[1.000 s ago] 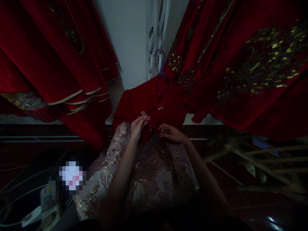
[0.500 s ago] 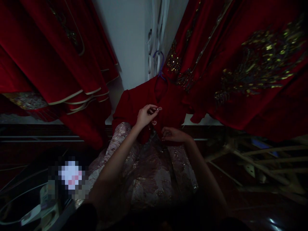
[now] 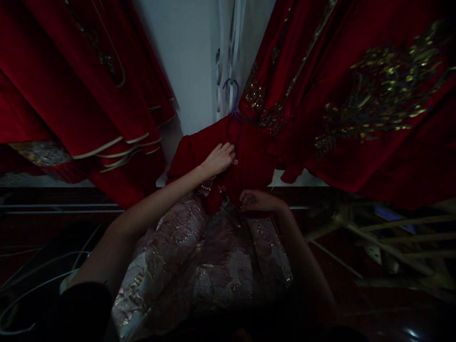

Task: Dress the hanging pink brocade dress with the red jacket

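Observation:
A red garment (image 3: pixel 254 156) hangs on a purple hanger (image 3: pixel 235 97) in front of me. My left hand (image 3: pixel 220 157) lies palm down on its upper chest, fingers lightly bent and slightly apart. Beside its thumb is a small beaded flower ornament (image 3: pixel 235 162). Pale bead tassels (image 3: pixel 207 185) dangle below that wrist, and another bead flower (image 3: pixel 221 189) lies on the red cloth. Lower down, my right hand (image 3: pixel 259 200) is closed in a pinch on a small beaded ornament (image 3: pixel 242 208). Below spreads pinkish-silver brocade fabric (image 3: pixel 224 256). Dim light hides finer detail.
Red garments with pale piping (image 3: pixel 117 109) hang at left. Another red garment with gold sequins (image 3: pixel 392 95) hangs at right. White strips (image 3: pixel 233 42) run down the wall. A wooden frame (image 3: pixel 384 232) stands low at right, and a pale cable (image 3: pixel 39 280) curls at lower left.
My left hand has gone from pinching a bead flower to lying palm down over the red garment, its forearm swung outward. Bead tassels now show under the wrist. My right hand stays put.

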`<state>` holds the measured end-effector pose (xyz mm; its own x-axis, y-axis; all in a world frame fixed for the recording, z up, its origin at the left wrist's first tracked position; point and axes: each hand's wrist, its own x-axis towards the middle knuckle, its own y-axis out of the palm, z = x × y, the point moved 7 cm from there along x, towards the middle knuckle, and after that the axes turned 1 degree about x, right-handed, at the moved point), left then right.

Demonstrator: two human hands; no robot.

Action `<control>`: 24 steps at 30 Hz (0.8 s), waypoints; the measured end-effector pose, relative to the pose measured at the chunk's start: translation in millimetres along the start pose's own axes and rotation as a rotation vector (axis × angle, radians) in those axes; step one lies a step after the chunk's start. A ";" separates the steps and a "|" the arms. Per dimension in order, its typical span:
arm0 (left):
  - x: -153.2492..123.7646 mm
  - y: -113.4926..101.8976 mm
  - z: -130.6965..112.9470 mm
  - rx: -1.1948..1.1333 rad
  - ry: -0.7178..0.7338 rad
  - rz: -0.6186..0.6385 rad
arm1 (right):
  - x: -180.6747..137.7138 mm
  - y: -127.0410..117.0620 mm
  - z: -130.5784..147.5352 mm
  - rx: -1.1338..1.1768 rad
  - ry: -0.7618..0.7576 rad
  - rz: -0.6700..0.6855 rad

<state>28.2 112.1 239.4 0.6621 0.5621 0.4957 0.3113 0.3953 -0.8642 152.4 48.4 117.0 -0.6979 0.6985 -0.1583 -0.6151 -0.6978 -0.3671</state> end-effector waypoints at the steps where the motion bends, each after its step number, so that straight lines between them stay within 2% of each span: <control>1: 1.4 -0.3 -0.8 -0.036 0.030 -0.007 | -0.5 0.3 0.4 0.011 0.007 0.005; 5: 4.9 -0.4 3.3 -0.202 0.051 0.031 | -2.8 3.3 3.5 0.025 0.030 0.039; 9: 4.3 -1.1 7.6 -0.173 0.034 0.111 | -3.0 5.2 5.6 0.004 0.046 0.050; 12: 3.0 -2.5 6.1 -0.103 0.078 0.123 | -2.6 6.4 7.3 -0.001 0.037 0.059; 20: 1.1 -4.9 -4.8 0.193 0.280 0.022 | -5.5 6.6 11.4 -0.019 0.061 0.073; 24: -2.4 0.0 -9.3 0.377 0.300 -0.019 | -5.1 5.8 10.2 -0.036 0.082 0.064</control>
<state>33.0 103.9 237.4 0.8433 0.3399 0.4164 0.0932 0.6705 -0.7361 148.6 39.3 125.1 -0.7019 0.6644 -0.2567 -0.5558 -0.7363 -0.3859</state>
